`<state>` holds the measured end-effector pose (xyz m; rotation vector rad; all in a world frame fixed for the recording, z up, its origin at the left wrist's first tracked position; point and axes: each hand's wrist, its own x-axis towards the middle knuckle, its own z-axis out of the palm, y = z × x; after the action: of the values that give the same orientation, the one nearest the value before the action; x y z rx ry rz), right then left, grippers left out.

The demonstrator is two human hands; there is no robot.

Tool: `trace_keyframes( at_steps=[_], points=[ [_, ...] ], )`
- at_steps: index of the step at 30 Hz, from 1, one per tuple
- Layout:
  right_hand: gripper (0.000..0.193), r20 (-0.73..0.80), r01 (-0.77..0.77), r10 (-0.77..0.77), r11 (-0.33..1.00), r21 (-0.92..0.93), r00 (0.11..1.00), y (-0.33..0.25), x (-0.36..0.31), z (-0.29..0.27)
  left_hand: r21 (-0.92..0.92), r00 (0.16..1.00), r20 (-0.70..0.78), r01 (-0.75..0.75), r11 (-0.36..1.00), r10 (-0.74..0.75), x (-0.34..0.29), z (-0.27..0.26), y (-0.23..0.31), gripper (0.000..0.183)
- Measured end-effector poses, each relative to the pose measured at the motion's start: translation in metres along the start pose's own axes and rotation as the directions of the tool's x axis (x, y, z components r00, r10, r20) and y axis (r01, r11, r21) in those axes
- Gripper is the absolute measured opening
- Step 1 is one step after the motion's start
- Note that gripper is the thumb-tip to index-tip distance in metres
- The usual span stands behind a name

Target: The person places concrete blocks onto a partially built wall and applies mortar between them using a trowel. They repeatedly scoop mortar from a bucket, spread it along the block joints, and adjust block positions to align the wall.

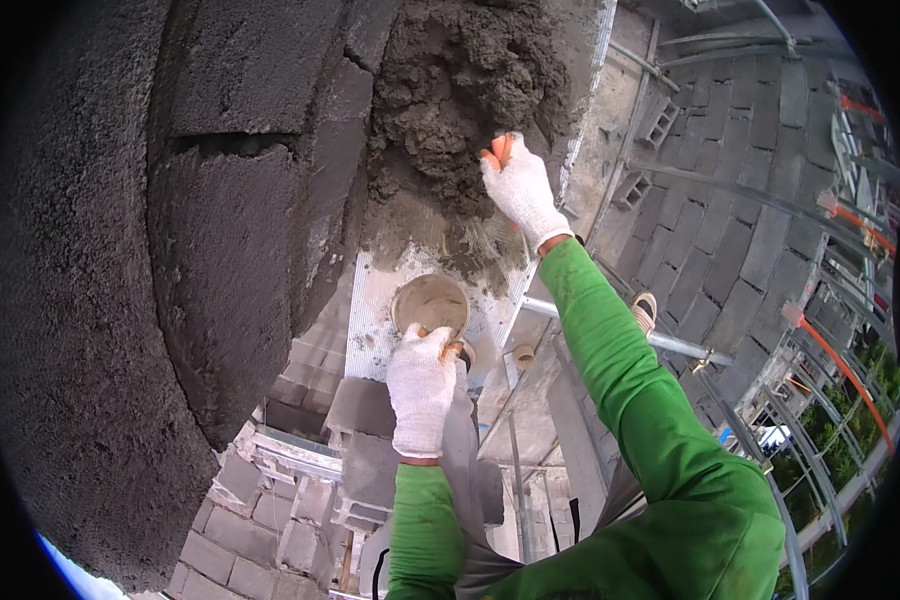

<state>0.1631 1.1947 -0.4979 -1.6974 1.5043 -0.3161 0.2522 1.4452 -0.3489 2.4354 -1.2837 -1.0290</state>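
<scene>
My left hand (422, 385), in a white knit glove with orange on the fingers, is closed on the near rim of a round, mortar-smeared bowl (430, 298). The bowl is above a ribbed pale sheet (365, 325). Farther out, my right hand (518, 185), gloved the same way, is closed at the edge of a large heap of wet grey mortar (460, 85). Whatever its fingers hold is hidden. Smeared mortar covers part of the sheet between the heap and the bowl.
A rough grey block wall (235, 240) rises close on the left. Metal scaffold pipes (680, 345) run along the right, above a paved surface (710, 230). Hollow blocks (657, 122) lie beyond the sheet. A shoe (644, 312) shows beside my right arm.
</scene>
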Motion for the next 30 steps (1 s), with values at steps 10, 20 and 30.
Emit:
trace_keyframes(
  at_steps=[10, 20, 30],
  points=[
    [0.039, 0.311, -0.017, 0.02, 1.0, -0.012, 0.95, 0.05, -0.074, -0.014, 0.053, 0.999, 0.04, -0.022, 0.998, 0.019, 0.009, 0.008, 0.007, 0.027],
    [0.022, 0.329, -0.614, 0.527, 0.578, 0.537, 0.784, 0.158, 0.04, -0.08, 0.073, 0.994, 0.111, -0.006, 0.997, -0.002, 0.013, -0.005, 0.014, 0.027],
    [0.025, 0.353, -0.444, 0.28, 0.685, 0.578, 0.893, 0.036, 0.101, -0.062, 0.114, 0.987, 0.155, -0.048, 0.992, 0.03, 0.015, 0.001, 0.033, 0.027]
  ],
)
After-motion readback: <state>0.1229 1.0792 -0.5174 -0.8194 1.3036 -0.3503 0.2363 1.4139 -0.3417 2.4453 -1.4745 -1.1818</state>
